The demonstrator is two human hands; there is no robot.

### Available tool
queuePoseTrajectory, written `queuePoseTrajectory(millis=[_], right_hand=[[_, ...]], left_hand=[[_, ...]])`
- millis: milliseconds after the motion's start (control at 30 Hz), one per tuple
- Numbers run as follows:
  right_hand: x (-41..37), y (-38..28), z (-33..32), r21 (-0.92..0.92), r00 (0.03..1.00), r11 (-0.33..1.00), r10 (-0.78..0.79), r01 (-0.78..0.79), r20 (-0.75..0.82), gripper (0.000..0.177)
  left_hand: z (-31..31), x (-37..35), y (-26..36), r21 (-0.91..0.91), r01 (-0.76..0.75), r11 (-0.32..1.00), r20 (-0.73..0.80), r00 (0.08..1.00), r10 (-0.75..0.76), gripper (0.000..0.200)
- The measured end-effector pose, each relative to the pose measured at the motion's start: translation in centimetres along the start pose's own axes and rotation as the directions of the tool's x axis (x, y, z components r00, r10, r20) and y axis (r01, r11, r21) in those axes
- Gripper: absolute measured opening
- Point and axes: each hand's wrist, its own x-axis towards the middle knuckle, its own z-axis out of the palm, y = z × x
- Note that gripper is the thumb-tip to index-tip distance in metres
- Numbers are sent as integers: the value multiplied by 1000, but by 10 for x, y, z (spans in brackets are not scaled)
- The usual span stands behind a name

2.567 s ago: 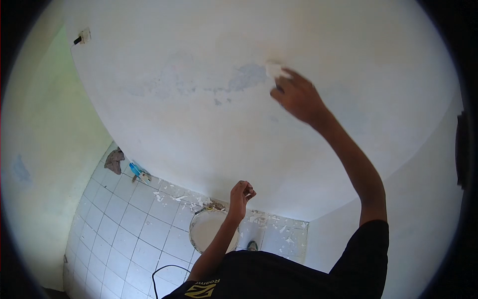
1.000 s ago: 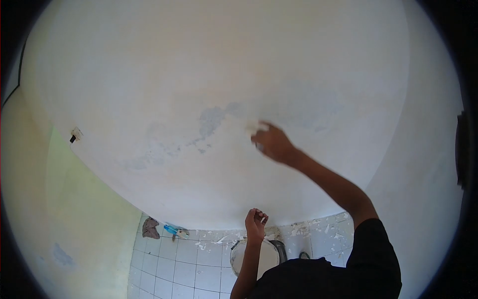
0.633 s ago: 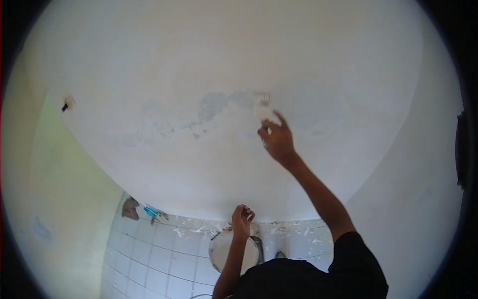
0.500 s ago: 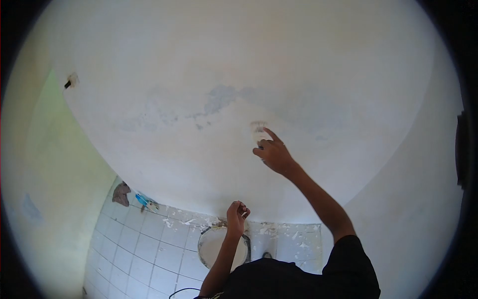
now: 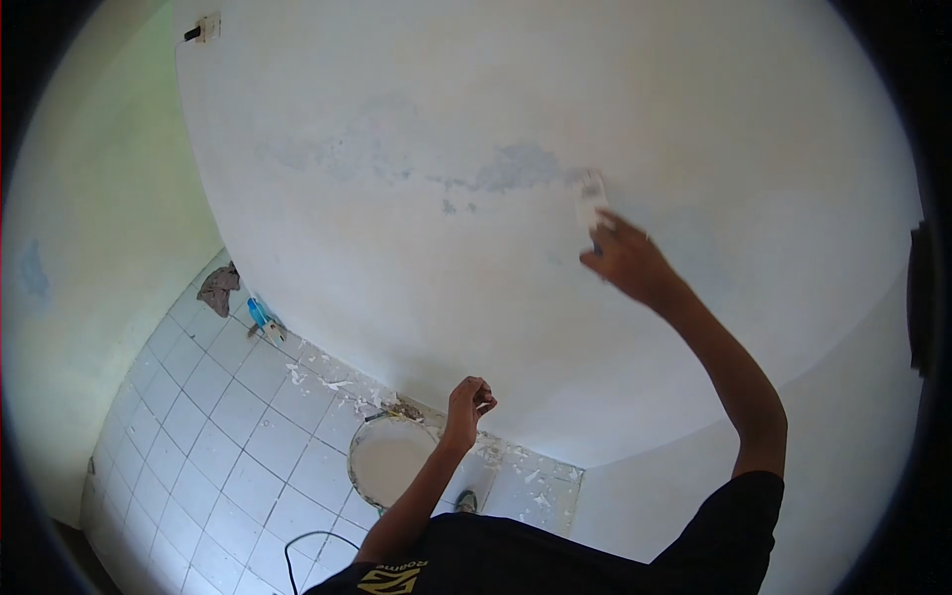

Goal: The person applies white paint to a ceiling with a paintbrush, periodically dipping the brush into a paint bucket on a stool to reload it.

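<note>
Pale paintbrush (image 5: 590, 196), right of upper centre at the wall (image 5: 416, 288) — pinched narrowly by the right hand (image 5: 635, 263), best drawn in light, even strokes; left hand (image 5: 464, 412), lower centre — half-curled, contents unclear.

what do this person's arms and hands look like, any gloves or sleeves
No gloves on the left hand or right hand, and both forearms are bare. The right sleeve is black and short, ending above the elbow. The black shirt has a yellow logo with lettering.
</note>
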Motion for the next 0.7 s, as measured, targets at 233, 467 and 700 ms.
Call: queuePoseTrajectory(millis=[233, 467, 700], right_hand=[[49, 3, 1, 121, 969, 992, -9, -21, 249, 4], [85, 29, -44, -47, 972, 998, 39, -51, -230, 10], [-15, -40, 22, 23, 985, 999, 27, -32, 168, 11]], left_hand=[[-27, 8, 4, -82, -21, 996, -84, 996, 14, 21], [-16, 18, 20, -101, -51, 994, -43, 998, 47, 17], [-27, 23, 27, -105, -54, 993, 1, 999, 54, 17]])
